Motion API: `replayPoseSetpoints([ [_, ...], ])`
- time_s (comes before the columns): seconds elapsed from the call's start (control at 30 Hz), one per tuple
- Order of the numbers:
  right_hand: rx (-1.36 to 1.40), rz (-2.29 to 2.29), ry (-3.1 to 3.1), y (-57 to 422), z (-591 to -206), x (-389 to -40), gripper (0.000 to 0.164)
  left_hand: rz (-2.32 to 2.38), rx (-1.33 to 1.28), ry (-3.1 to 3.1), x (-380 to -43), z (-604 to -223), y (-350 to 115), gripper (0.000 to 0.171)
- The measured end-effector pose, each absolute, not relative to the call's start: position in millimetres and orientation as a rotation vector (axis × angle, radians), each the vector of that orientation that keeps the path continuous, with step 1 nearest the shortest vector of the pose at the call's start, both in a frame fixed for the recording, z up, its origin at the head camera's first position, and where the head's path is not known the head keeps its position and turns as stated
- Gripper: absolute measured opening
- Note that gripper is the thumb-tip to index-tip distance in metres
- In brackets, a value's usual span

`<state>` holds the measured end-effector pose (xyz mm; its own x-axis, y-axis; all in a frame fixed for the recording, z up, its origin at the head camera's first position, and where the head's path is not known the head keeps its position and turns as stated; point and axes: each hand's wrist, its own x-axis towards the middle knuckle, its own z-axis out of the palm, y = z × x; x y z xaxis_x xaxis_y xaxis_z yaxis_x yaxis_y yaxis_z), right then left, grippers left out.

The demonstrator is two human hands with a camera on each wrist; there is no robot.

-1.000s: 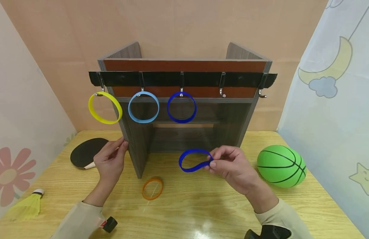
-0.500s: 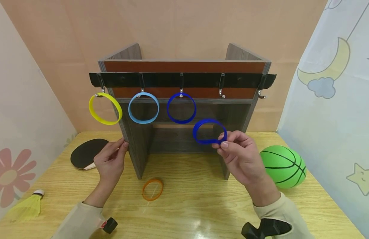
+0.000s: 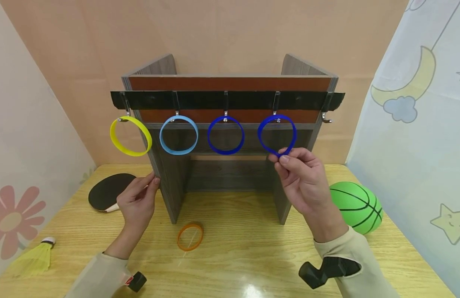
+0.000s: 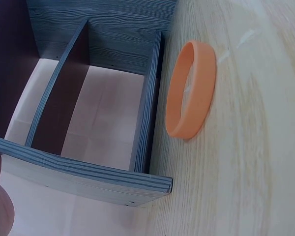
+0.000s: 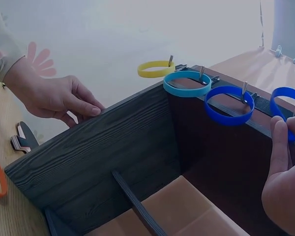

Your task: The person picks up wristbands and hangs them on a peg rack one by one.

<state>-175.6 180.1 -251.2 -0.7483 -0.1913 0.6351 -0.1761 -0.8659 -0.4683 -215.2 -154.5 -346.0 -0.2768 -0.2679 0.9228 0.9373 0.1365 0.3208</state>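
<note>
My right hand [image 3: 306, 180] pinches the lower edge of a dark blue wristband [image 3: 260, 134] between thumb and fingers, pulling it to a point there. The band's top overlaps the fourth hook of the black hook rail [image 3: 252, 100]. Hanging from the first three hooks are a yellow wristband [image 3: 133, 153], a light blue wristband [image 3: 179, 152] and another dark blue wristband [image 3: 226, 152]. My left hand [image 3: 137, 200] grips the front edge of the left side panel of the grey wooden shelf [image 3: 164, 178]. An orange wristband [image 4: 205, 91] stands on its edge on the table.
The fifth hook [image 3: 327, 120], at the rail's right end, bears no band. Left of the shelf lie a black table tennis bat [image 3: 108, 190] and a yellow shuttlecock [image 3: 37, 258]. A green ball [image 3: 358, 209] with black lines sits beyond my right forearm.
My right hand has risen from low in front of the shelf, carrying the dark blue wristband up and to the right to the fourth hook. My left hand stays on the shelf's side panel.
</note>
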Motion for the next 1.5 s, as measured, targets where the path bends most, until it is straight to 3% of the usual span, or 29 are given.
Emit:
replayPoseSetpoints([
  [0.33, -0.943, -2.902, 0.838, 178.8, -257.2, -183.0, 0.016, -1.386, -0.711, -1.330, -222.4, -356.0, -159.6, 0.014],
  [1.0, -1.030, -2.846, 1.096, 174.6, -270.1, -186.1, 0.016, -1.351, -0.682, -1.337, -220.1, -352.7, -156.8, 0.015],
  [1.5, -0.900, -2.568, 1.524, 145.1, -320.2, -180.3, 0.022, -1.349, -0.677, -1.334, -219.2, -352.5, -157.6, 0.017],
])
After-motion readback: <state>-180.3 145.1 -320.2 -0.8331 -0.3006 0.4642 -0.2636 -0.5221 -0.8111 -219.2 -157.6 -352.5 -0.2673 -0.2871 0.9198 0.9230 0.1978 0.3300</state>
